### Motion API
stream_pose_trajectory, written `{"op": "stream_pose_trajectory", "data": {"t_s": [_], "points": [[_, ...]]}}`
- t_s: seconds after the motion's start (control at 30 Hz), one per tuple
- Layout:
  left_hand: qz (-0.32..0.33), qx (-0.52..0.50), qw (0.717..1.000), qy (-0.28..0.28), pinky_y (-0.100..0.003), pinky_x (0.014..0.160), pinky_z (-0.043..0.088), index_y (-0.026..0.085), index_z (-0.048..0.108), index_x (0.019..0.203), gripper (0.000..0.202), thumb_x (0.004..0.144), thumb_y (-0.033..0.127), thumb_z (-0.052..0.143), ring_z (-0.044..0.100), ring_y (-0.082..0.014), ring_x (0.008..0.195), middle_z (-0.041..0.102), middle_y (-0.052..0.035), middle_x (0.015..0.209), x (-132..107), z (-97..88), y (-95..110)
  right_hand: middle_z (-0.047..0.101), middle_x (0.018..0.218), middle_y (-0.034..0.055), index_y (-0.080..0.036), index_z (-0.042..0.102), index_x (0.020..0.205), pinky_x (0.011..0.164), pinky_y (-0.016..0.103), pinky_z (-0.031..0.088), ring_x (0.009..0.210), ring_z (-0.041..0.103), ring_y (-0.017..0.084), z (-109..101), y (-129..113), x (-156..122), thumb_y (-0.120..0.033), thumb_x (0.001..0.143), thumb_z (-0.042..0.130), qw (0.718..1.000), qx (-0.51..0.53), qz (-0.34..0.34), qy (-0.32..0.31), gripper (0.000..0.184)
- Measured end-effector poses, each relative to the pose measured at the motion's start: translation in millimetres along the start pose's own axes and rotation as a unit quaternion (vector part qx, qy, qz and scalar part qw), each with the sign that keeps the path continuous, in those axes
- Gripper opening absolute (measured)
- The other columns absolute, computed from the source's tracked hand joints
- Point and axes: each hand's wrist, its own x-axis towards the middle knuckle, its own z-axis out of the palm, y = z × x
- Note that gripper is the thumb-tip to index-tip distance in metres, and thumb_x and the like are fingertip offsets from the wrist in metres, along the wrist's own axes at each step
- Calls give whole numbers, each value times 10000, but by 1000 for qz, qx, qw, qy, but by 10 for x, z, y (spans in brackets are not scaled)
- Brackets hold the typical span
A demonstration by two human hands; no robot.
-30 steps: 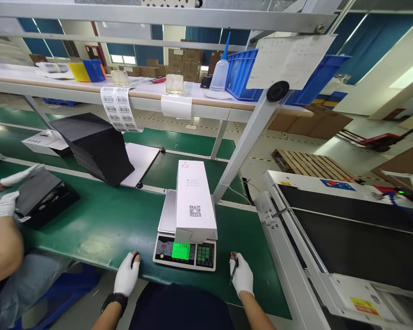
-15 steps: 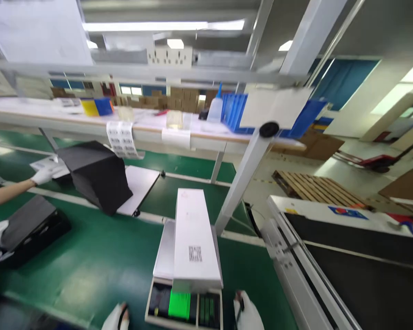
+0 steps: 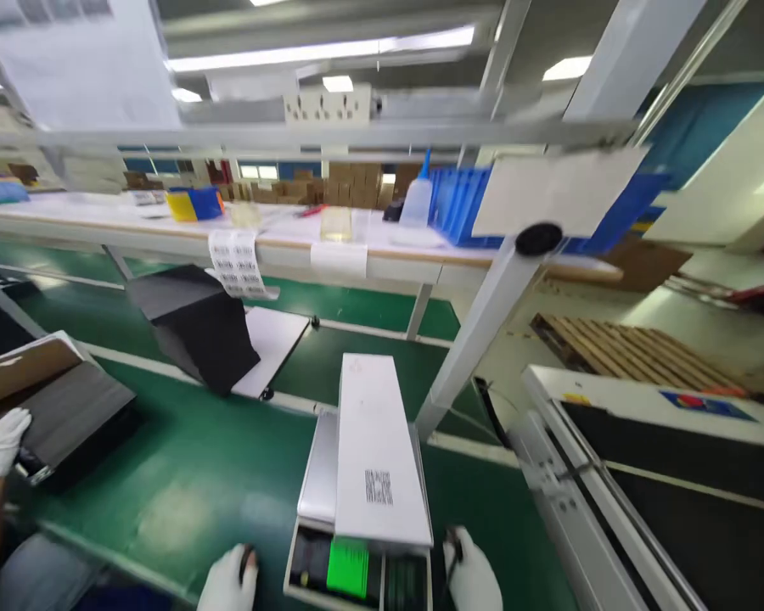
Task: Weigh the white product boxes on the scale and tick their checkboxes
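Note:
My left hand (image 3: 229,580), in a white glove with bare fingertips, hovers low over the green belt, left of a light-coloured box and apart from it. Its fingers are loosely bent, with no held thing visible. My right hand (image 3: 473,574), gloved the same way, is close to the box's right side, fingers apart; contact cannot be made out. Dark contents and a bright green label (image 3: 348,568) show in the open tray (image 3: 296,543). A long white carton (image 3: 382,433) with a printed square code lies across the box, over a pale flat panel (image 3: 319,465).
At left, a co-worker's gloved hand (image 3: 1,443) touches an open dark box (image 3: 80,407). A black folded sheet piece (image 3: 204,327) stands beyond. A metal post (image 3: 477,339) rises behind the carton, supporting a shelf with a blue crate (image 3: 462,199). A black conveyor (image 3: 693,518) runs at right.
The view has swung left, so the scene sits further right. The co-worker's box has opened, its brown flap now raised. Both my hands show a little more and stay beside the box.

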Motion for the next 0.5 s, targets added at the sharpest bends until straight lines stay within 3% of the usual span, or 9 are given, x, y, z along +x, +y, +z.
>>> {"op": "stream_pose_trajectory", "data": {"t_s": [0.1,0.27,0.4,0.5], "points": [[48,80,995,-32,-535,1061,468,166,602,1014,446,878,468,304,603,-388,1155,687,-186,1098,-56,-113,-12,700,935,115,-216,659,940,848,381,510,937,662,305,-5,48,-241,-349,781,438,997,22,46,-55,303],[43,100,993,-46,-538,1029,472,149,594,1006,491,860,503,287,607,-411,1136,678,-202,1114,-52,-130,30,702,964,110,-188,669,1004,898,367,484,953,654,283,51,94,-243,-318,783,464,993,53,86,-60,328],[-3,31,997,-64,-517,1054,460,176,587,1039,466,862,515,321,586,-384,1195,666,-184,1175,-106,-149,80,713,921,105,-168,662,1056,799,360,510,859,673,269,-25,-1,-150,-433,861,378,987,106,109,-47,435],[-67,-32,994,-75,-517,1071,449,181,577,1113,491,880,536,332,576,-358,1216,656,-172,1204,-105,-233,309,672,728,91,-169,668,885,672,358,496,738,649,276,-129,-170,8,-598,867,341,983,136,113,-45,540]]}}
